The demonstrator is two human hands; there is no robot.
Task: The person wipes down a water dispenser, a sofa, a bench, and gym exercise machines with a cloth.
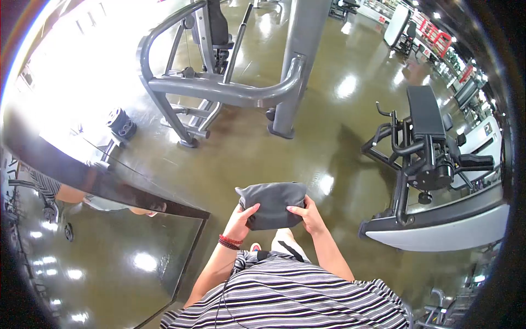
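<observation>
A dark grey folded cloth [273, 204] is held out in front of the striped shirt, above the floor. My left hand [240, 220], with red and dark beaded bracelets at the wrist, grips its left edge, thumb on top. On the right edge, my right hand [310, 215] grips it the same way, thumb on the upper face. The other fingers of both hands are mostly hidden behind or under the cloth.
A grey metal exercise frame [230, 93] stands ahead. To the right is a black padded machine [426, 115] with a white base cover. A dark-framed mirror [126, 252] lies at the left, with weight plates [121, 125] beyond it. Glossy floor [263, 159] lies between.
</observation>
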